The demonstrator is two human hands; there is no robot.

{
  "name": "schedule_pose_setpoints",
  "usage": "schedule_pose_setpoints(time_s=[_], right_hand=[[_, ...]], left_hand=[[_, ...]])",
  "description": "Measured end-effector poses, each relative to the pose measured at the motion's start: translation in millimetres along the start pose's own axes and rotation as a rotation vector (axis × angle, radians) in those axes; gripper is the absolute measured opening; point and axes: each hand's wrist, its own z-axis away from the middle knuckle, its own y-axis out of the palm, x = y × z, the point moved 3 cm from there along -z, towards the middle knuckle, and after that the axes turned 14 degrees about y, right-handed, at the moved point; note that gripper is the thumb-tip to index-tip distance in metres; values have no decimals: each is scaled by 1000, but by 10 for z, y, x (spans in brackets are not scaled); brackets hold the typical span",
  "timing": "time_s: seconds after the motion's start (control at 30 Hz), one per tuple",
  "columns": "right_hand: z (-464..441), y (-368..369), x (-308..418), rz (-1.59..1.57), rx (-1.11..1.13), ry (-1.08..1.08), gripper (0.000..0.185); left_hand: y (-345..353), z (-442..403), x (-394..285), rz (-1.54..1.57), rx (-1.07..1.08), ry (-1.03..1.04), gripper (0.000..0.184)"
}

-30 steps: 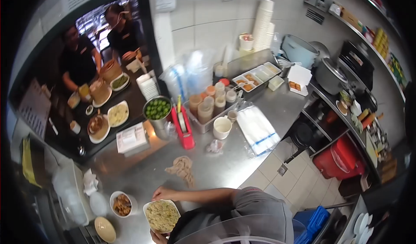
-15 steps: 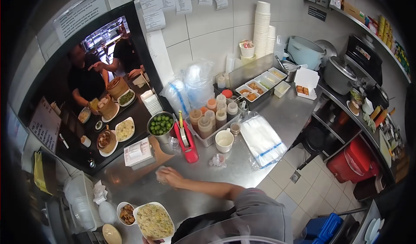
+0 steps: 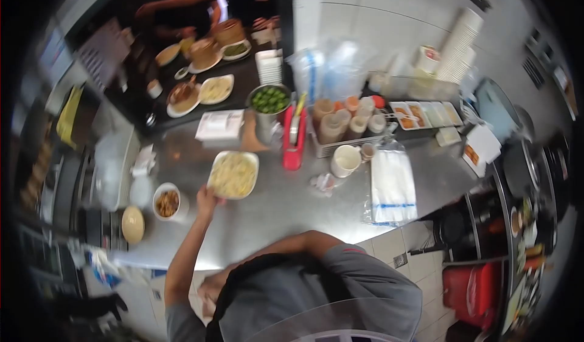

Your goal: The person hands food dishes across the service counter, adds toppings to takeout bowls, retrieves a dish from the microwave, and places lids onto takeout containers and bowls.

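My left hand (image 3: 208, 198) grips the lower left edge of a squarish white plate of fried rice (image 3: 233, 175), out over the steel counter. My right hand (image 3: 212, 291) is low, close to my body past the counter's front edge; it is blurred and partly covered, so its fingers and anything in them cannot be made out. Left of the plate stands a white bowl of brown food pieces (image 3: 166, 203), with a tan oval bowl (image 3: 133, 224) farther left. A white box (image 3: 219, 126) lies behind the plate.
Behind the counter stand a pot of green limes (image 3: 270, 99), a red tape dispenser (image 3: 293, 141) and a basket of sauce bottles (image 3: 333, 128). A white mug (image 3: 346, 160) and plastic bags (image 3: 393, 187) are to the right. Co-workers' arms (image 3: 176, 3) show beyond the pass-through.
My left hand has carried the rice plate forward toward the white box. My right hand has drawn back from the counter to my body. The cloth no longer shows on the counter. The view has turned.
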Motion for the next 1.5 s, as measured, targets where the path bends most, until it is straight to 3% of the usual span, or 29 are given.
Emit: schedule_pose_setpoints(time_s=[0.1,0.13,0.17,0.2,0.23,0.27,0.3,0.33,0.43,0.5,0.57,0.6,0.63,0.67,0.7,0.73,0.77,0.8,0.83,0.87,0.93,1.0,1.1,1.2,1.27,1.37,1.4,1.43,1.5], right_hand=[[184,-313,160,-36,-77,-24,27],[458,-612,304,-43,-224,108,25],[622,-768,254,-89,-180,334,25],[713,-843,84,-31,-173,304,27],[885,-894,-42,-84,-378,279,26],[1022,-1006,-190,-76,-384,281,20],[1248,-1247,11,-62,-424,360,16],[1406,-1318,-22,-7,-539,344,16],[1822,-1402,-94,290,-738,571,34],[2071,-1273,-335,428,-685,712,44],[2269,-1087,-633,539,-600,815,49],[2326,-1024,-714,503,-652,783,51],[2368,-961,-789,464,-703,755,53],[2384,-862,-954,321,-746,758,51],[2379,-790,-1073,289,-757,823,51],[2331,-772,-1178,292,-754,910,50],[2277,-760,-1260,302,-756,971,49],[2234,-756,-1319,306,-758,1027,49],[2194,-759,-1360,303,-759,1073,48],[2173,-776,-1401,303,-762,1114,47],[2136,-777,-1444,304,-775,1186,46],[2124,-754,-1501,305,-782,1247,45],[2134,-705,-1525,311,-786,1303,43],[2191,-631,-1531,340,-797,1333,41],[2269,-587,-1460,356,-812,1333,40],[2064,-771,-1059,343,-850,1283,37],[2026,-742,-872,397,-1056,1110,36],[1796,-996,-488,401,-993,1182,38],[1794,-1022,-436,356,-1028,1231,43]], left_hand=[[317,-146,162,53,-78,-112,23],[394,-178,196,86,-62,-126,22],[489,-195,214,94,24,-178,23],[580,-230,213,119,-52,-174,23],[583,-267,420,138,-71,-174,22],[593,-318,547,104,-66,-148,26],[614,-290,468,177,-126,-179,31],[571,-293,402,73,26,-219,35],[203,-177,-414,59,279,-391,38],[-440,-332,-903,-14,491,-271,43],[-1379,-719,-1244,48,452,29,45],[-1937,-912,-1430,-84,262,105,41],[-2595,-1085,-1592,-15,128,277,42],[-3069,-1064,-1945,-85,-152,316,40],[-3741,-1288,-1883,-127,-313,377,39],[-4231,-1395,-2072,-132,-609,426,24],[-4904,-1598,-1970,113,-674,409,25],[-5329,-1557,-2105,10,-879,300,32],[-5922,-1682,-1998,130,-1018,393,38],[-6150,-1612,-2149,165,-1160,414,43],[-6670,-1619,-2221,276,-1338,679,43],[-6815,-1587,-2297,499,-1497,859,38],[-7122,-1639,-2172,427,-1624,1031,33],[-6794,-1554,-2317,502,-1583,1222,32],[-6898,-1559,-2241,422,-1625,1122,29],[-6295,-1556,-2364,290,-1408,979,26],[-6003,-1562,-2307,208,-1292,918,26],[-5666,-1630,-2217,131,-1168,865,27],[-4967,-1777,-1954,-35,-918,778,27]])
